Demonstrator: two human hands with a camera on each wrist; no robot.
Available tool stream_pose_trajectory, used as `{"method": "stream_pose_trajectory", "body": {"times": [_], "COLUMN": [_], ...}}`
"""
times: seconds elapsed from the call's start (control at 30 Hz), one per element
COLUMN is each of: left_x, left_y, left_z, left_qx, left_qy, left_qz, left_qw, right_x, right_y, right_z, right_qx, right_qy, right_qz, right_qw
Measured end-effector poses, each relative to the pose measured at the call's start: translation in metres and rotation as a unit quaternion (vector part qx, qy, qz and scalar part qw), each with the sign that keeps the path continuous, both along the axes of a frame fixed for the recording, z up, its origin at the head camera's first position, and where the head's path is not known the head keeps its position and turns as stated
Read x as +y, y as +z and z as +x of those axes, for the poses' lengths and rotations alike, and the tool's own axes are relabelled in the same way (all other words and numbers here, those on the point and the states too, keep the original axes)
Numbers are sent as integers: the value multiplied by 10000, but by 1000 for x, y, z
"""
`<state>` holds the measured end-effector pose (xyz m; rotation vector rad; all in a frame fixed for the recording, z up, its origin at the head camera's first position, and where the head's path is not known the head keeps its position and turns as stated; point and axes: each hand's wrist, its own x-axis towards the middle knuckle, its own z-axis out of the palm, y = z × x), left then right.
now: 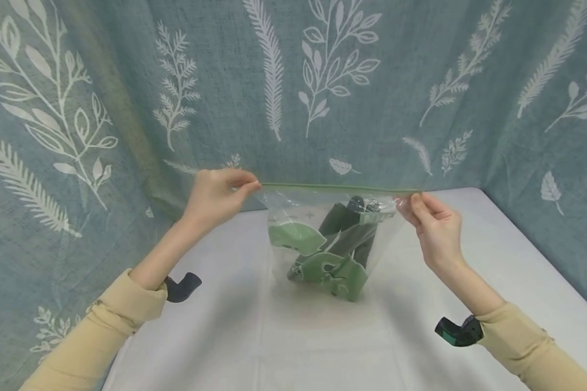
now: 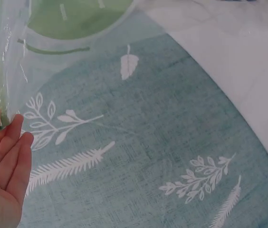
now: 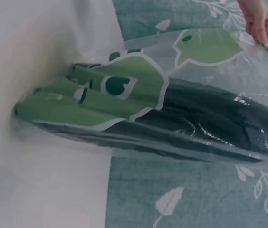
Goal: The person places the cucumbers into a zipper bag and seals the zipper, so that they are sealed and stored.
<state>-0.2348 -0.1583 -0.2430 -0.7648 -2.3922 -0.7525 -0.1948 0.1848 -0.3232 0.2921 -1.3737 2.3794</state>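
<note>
A clear zip bag (image 1: 332,277) with green printed shapes hangs upright between both hands, its bottom at or just above the white table. Dark green, long objects that look like cucumbers (image 3: 210,107) lie inside, partly covered by the print. At the bag's left top corner, the left hand (image 1: 215,195) pinches the green zip strip (image 1: 332,188) between thumb and fingers. The right hand (image 1: 437,231) pinches the opposite top corner. Stretched straight between them, the strip looks pressed together, though whether it is sealed all along cannot be told.
A white-covered table (image 1: 323,347) lies below the bag. Blue-green cloth (image 1: 215,81) with white leaf patterns hangs behind and at both sides. Black devices (image 1: 183,288) stick out from both wrists by the rolled-up yellow sleeves (image 1: 518,336).
</note>
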Motion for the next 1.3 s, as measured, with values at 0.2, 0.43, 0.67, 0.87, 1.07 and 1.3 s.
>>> {"method": "stream_pose_trajectory", "body": {"times": [0.2, 0.43, 0.67, 0.87, 1.07, 1.3], "left_x": [-1, -3, 1, -12, -6, 7], "left_y": [0, -4, -15, -69, -121, -124], "left_z": [2, -1, -4, -13, -15, -9], "left_qx": [34, -246, -1476, -3480, -3951, -3440], "left_qy": [-89, 66, -1015, -1594, -1379, -1125], "left_qz": [371, 924, 1953, 1400, 1169, 1491], "left_qw": [9993, 9954, 9642, 9132, 9007, 9202], "right_x": [5, -5, -13, -9, -10, -9], "right_y": [-16, -73, -101, -99, -101, -100], "right_z": [1, -5, -12, -14, -19, -17], "right_qx": [-81, -300, 153, -740, -849, -837], "right_qy": [293, 543, 838, 1175, 1386, 949], "right_qz": [840, 4984, 4709, 4519, 4440, 4213], "right_qw": [9960, 8647, 8781, 8812, 8812, 8980]}}
